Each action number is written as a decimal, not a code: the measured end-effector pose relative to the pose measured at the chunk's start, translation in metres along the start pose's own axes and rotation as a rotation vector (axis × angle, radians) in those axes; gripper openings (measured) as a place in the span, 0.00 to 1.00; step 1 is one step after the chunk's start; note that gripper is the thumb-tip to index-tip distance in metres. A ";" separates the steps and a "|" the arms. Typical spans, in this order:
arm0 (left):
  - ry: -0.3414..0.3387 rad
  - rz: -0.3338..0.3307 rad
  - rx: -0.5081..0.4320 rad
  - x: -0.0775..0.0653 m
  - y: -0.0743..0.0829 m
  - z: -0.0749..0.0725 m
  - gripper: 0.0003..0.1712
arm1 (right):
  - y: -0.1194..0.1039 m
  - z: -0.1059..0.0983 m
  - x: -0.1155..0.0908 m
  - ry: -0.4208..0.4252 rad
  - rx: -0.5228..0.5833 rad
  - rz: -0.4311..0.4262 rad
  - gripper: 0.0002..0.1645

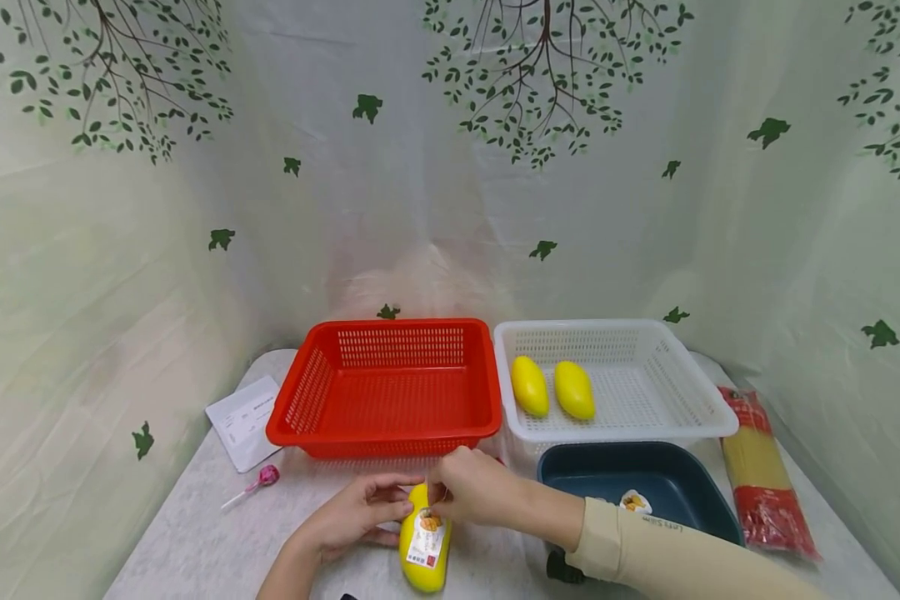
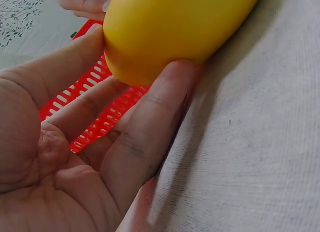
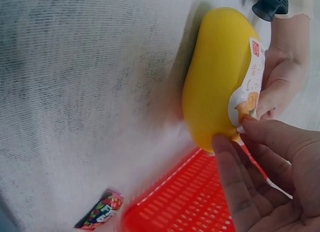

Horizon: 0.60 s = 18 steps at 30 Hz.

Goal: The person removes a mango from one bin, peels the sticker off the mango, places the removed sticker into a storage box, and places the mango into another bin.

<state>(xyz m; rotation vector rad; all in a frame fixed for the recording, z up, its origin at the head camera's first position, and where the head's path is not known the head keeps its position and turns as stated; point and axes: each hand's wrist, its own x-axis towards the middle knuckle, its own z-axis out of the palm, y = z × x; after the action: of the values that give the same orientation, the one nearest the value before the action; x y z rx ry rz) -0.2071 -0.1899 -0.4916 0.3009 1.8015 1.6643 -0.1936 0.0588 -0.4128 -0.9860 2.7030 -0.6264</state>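
Note:
A yellow mango [image 1: 414,575] lies on the table in front of me, with a printed white label [image 1: 426,540] along its upper side. My left hand [image 1: 356,512] holds the mango from the left; in the left wrist view its thumb and fingers [image 2: 165,91] curl about the rounded end. From the far right side my right hand [image 1: 468,487] reaches over the mango's upper end. The right wrist view has its thumb and fingertips pinching the label's edge [image 3: 235,109], which fruit pictures decorate.
Behind the hands stands a red basket [image 1: 390,446]; the white basket [image 1: 645,396] beside it holds two mangoes. A dark blue tray [image 1: 592,458] contains a small label [image 1: 635,502]. A bagged yellow food pack [image 1: 765,475] is far right. A lollipop [image 1: 268,475] and a white card [image 1: 247,421] lie left.

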 end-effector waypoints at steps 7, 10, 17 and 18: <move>0.013 0.015 -0.008 0.002 0.001 0.000 0.30 | 0.000 -0.003 0.006 -0.008 -0.019 -0.003 0.04; 0.013 0.021 -0.019 0.001 0.001 0.000 0.30 | 0.001 -0.004 0.010 -0.002 -0.027 -0.022 0.05; -0.007 0.027 -0.030 0.001 0.001 -0.001 0.30 | 0.000 -0.004 0.013 -0.005 -0.015 -0.019 0.07; -0.010 0.027 -0.033 0.000 0.001 -0.001 0.30 | 0.000 -0.004 0.013 -0.008 -0.011 -0.017 0.07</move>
<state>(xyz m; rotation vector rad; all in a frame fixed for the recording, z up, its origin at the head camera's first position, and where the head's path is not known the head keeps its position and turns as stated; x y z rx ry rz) -0.2082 -0.1903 -0.4907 0.3197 1.7687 1.7062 -0.2050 0.0515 -0.4095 -1.0129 2.6970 -0.6097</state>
